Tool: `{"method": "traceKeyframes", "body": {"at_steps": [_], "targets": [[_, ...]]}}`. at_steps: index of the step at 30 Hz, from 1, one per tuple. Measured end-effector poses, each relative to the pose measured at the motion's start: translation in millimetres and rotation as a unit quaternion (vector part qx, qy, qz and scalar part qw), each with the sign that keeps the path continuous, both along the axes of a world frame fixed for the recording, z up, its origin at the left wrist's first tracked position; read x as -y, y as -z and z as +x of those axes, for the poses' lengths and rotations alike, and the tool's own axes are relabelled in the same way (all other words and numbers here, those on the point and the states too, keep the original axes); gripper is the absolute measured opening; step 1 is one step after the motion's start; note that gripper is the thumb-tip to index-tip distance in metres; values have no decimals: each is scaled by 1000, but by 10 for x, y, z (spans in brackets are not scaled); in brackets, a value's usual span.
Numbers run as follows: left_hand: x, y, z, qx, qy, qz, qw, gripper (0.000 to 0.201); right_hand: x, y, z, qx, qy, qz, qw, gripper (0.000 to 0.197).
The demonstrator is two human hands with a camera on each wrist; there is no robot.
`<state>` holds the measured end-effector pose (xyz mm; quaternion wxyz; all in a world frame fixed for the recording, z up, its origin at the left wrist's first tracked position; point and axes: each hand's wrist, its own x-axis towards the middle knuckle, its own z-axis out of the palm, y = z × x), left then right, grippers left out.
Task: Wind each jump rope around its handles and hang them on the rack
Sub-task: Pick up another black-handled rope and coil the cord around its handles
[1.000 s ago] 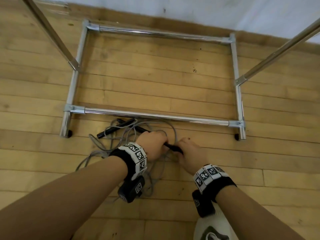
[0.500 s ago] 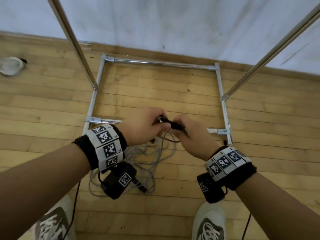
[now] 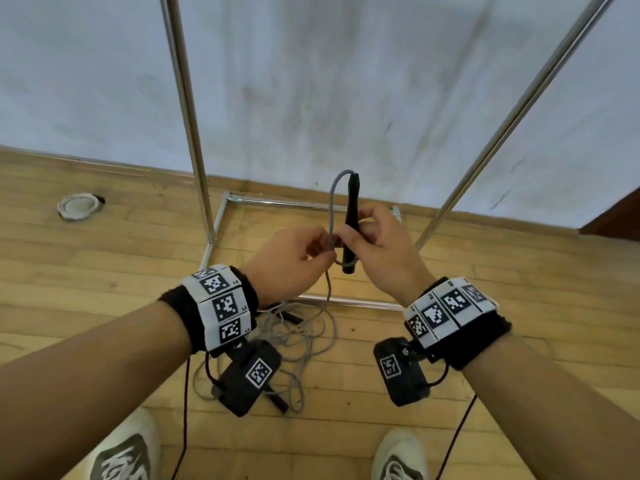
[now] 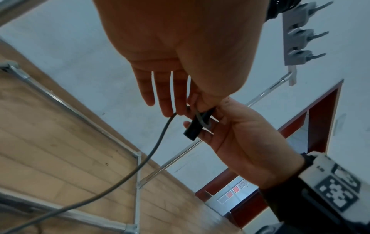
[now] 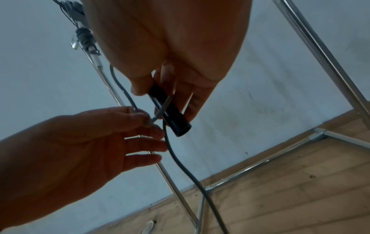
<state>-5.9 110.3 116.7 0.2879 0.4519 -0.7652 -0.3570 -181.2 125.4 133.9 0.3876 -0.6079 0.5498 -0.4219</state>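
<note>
My right hand [image 3: 360, 230] grips a black jump-rope handle [image 3: 351, 223] upright at chest height. A grey rope [image 3: 330, 209] arcs out of the handle's top and comes down to my left hand [image 3: 323, 252], which pinches it beside the handle. From there the rope hangs to a loose tangle [image 3: 301, 337] on the floor. The left wrist view shows the handle's lower end [image 4: 193, 129] and the rope [image 4: 158, 142] trailing down. In the right wrist view a strand crosses the handle [image 5: 172, 114] toward the left fingers [image 5: 140, 120].
The chrome rack's two uprights [image 3: 187, 116] [image 3: 512, 109] rise in front of me and its base frame [image 3: 346, 301] lies on the wood floor. Other black handles [image 3: 292, 317] lie in the tangle. A dark wound bundle [image 5: 85, 38] hangs high on the rack. Grey wall hooks [image 4: 300, 36].
Both hands have risen from the floor to chest height with the handle, which now stands upright. The rope trails up from the pile, and my view has tilted up toward the wall.
</note>
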Motion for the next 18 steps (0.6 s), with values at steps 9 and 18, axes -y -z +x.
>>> {"method": "traceKeyframes", "body": {"at_steps": [9, 18], "targets": [[-148, -575, 52, -61, 42, 33, 997, 25, -129, -706, 37, 26, 53, -63, 996, 15], [-163, -727, 250, 144, 88, -60, 984, 22, -107, -1018, -3, -7, 78, -144, 987, 14]]}}
